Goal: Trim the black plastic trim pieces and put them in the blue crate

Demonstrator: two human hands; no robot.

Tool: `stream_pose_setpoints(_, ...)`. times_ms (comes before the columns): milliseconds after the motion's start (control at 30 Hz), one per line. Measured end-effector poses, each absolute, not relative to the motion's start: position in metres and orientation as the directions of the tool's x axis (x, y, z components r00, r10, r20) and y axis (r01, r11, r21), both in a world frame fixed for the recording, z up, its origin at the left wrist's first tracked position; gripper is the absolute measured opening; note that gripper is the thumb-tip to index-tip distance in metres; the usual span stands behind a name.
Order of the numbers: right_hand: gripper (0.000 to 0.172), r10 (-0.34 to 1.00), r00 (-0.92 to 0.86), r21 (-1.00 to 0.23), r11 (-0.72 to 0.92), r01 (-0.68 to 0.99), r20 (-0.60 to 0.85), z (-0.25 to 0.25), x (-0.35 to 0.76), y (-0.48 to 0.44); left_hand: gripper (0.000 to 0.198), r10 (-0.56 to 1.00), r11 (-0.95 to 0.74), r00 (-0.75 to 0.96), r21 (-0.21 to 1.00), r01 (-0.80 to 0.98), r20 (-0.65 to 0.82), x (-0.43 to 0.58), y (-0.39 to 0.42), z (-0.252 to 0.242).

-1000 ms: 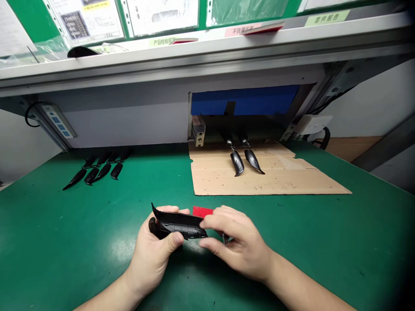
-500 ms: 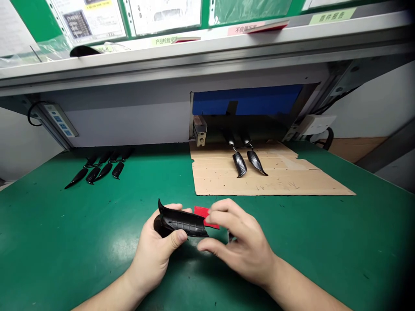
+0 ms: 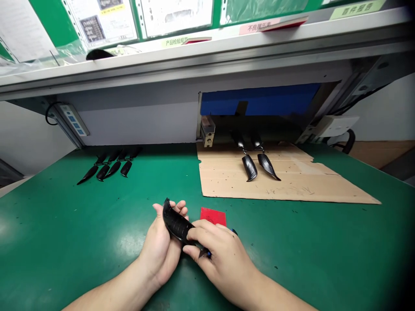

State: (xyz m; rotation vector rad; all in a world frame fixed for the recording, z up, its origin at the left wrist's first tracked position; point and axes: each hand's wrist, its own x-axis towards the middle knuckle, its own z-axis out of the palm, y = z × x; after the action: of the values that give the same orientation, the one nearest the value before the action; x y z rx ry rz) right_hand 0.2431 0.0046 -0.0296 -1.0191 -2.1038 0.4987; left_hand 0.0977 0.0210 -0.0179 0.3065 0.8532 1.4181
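A glossy black curved plastic part [image 3: 177,222] with a pointed, upturned tip lies slantwise across the palm of my left hand [image 3: 158,248]. That hand is palm up, its thumb apart and its fingers stretched out behind the part. My right hand [image 3: 223,259] has its thumb and fingers closed around the part's lower right end. A small dark pointed piece with a bit of blue [image 3: 209,254] shows under the right fingers; its kind is unclear. Just behind the right hand, a red card [image 3: 213,214] with dark writing lies on the table.
Two joined pairs of black curved parts [image 3: 249,167] rest on a cardboard sheet [image 3: 292,190] at the back right. Several similar parts [image 3: 103,171] lie at the back left of the green table [image 3: 81,233]. A metal-edged shelf [image 3: 181,69] spans above, with a power strip [image 3: 74,120] at left.
My left thumb has lifted off the black part, and the palm has turned upward. My right hand has moved left and down onto the part's end. The view has shifted slightly.
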Motion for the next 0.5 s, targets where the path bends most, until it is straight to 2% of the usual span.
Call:
stream_pose_setpoints(100, 0.017, 0.818, -0.420, -0.607, 0.574, 0.549, 0.393, -0.031, 0.240, 0.004, 0.050, 0.941, 0.213, -0.006, 0.607, -0.766, -0.337, 0.098, 0.020, -0.017)
stream_pose_setpoints(167, 0.017, 0.818, -0.423, -0.597, 0.575, 0.560, 0.391, -0.031, 0.243, 0.005, 0.056, 0.959, 0.232, 0.077, 0.602, -0.764, -0.272, 0.097, 0.020, -0.017)
stream_pose_setpoints(233, 0.014, 0.805, -0.430, -0.572, 0.593, 0.566, 0.409, -0.029, 0.248, 0.007, 0.056, 0.986, 0.163, 0.083, 0.691, -0.704, -0.147, 0.092, 0.022, -0.016)
stream_pose_setpoints(300, 0.009, 0.779, -0.445, -0.525, 0.627, 0.576, 0.441, -0.028, 0.253, 0.009, 0.047, 0.999, -0.048, -0.018, 0.879, -0.475, 0.045, 0.082, 0.026, -0.011)
stream_pose_setpoints(333, 0.006, 0.763, -0.456, -0.494, 0.645, 0.583, 0.458, -0.027, 0.255, 0.011, 0.042, 0.982, -0.191, -0.059, 0.946, -0.261, 0.182, 0.077, 0.028, -0.006)
stream_pose_setpoints(367, 0.003, 0.745, -0.470, -0.461, 0.665, 0.588, 0.473, -0.026, 0.257, 0.012, 0.037, 0.942, -0.333, -0.040, 0.943, -0.006, 0.332, 0.071, 0.030, -0.001)
stream_pose_setpoints(400, 0.005, 0.723, -0.491, -0.428, 0.687, 0.587, 0.487, -0.026, 0.259, 0.014, 0.035, 0.886, -0.459, 0.051, 0.856, 0.239, 0.461, 0.065, 0.031, 0.006)
stream_pose_setpoints(433, 0.008, 0.698, -0.513, -0.399, 0.711, 0.580, 0.499, -0.026, 0.260, 0.014, 0.035, 0.823, -0.560, 0.184, 0.709, 0.428, 0.538, 0.061, 0.030, 0.012)
stream_pose_setpoints(500, 0.014, 0.639, -0.556, -0.344, 0.762, 0.548, 0.531, -0.028, 0.263, 0.013, 0.029, 0.725, -0.674, 0.449, 0.406, 0.617, 0.522, 0.057, 0.025, 0.023)
